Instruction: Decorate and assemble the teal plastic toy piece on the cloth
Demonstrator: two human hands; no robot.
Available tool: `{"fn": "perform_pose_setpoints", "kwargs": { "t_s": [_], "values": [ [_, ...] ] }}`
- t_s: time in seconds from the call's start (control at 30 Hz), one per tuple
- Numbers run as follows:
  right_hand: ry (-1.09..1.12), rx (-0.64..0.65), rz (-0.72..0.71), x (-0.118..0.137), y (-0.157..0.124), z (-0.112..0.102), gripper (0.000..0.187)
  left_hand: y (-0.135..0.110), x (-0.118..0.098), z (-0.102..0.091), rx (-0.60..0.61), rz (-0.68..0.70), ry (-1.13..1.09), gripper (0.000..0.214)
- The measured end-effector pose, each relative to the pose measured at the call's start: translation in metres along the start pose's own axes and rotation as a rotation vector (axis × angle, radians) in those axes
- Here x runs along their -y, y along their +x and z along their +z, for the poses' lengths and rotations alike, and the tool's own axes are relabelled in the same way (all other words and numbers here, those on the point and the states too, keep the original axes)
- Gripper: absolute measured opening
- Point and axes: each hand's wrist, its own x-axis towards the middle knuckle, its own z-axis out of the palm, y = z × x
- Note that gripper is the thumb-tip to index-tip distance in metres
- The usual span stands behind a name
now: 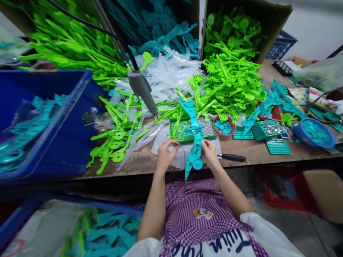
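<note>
Hidden: the fingertips of both hands are small and partly covered by the teal plastic piece (194,142), so the exact grip is hard to read; the lower tip of that piece hangs past the near edge of the desk (252,151).
Cut off: the blue bin (66,121) at the desk's left end runs out of view; its teal contents are blurred.
Containers: a green tray (179,137) just behind the hands holds small silvery bits; a red bowl (224,126) and a blue bowl (314,132) toward the right hold teal discs; cardboard boxes (270,21) at the far edge hold green and teal parts.
Teal plastic piece: long, lying between the hands, near the desk's front edge.
Left hand (164,155): fingers curled, pinching something thin and pale just left of the piece.
Right hand (209,152): fingers closed against the piece's right side.
Nearby: a grey powered tool (142,87) hangs over the desk; a black-handled tool (232,157) lies just right of the right hand.
</note>
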Motion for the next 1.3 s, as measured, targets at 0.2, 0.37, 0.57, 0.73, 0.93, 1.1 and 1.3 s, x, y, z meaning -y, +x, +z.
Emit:
{"fn": "perform_pose_setpoints", "kwargs": {
  "t_s": [0.2, 0.37, 0.57, 0.73, 0.93, 1.1, 1.3],
  "values": [
    [-0.055, -0.036, -0.064, -0.003, 0.031, 0.005, 0.045, 0.013, 0.028, -0.027, 0.308, -0.041, -0.085, 0.025],
    [-0.304, -0.031, -0.12, 0.002, 0.036, 0.004, 0.033, 0.016, 0.05, -0.068, -0.034, -0.115, -0.028, 0.023],
    [-0.703, 0.004, -0.233, 0.01, 0.033, 0.01, 0.023, 0.065, 0.042, -0.09, 0.122, 0.113, 0.558, 0.011],
    [-0.702, 0.021, -0.264, 0.012, 0.032, 0.014, 0.035, 0.03, 0.009, -0.061, -0.195, 0.275, 0.566, 0.026],
    [-0.796, 0.011, -0.366, 0.027, 0.028, -0.006, 0.039, -0.037, 0.013, 0.032, 0.194, 0.038, 0.413, 0.055],
    [-0.996, 0.095, -0.574, 0.015, -0.019, -0.065, 0.035, -0.029, 0.028, 0.048, 0.235, -0.134, 0.359, 0.06],
    [-1.289, 0.235, -0.578, 0.003, -0.028, -0.096, 0.025, -0.017, 0.026, 0.04, 0.309, -0.126, 0.267, 0.061]
  ]
}}
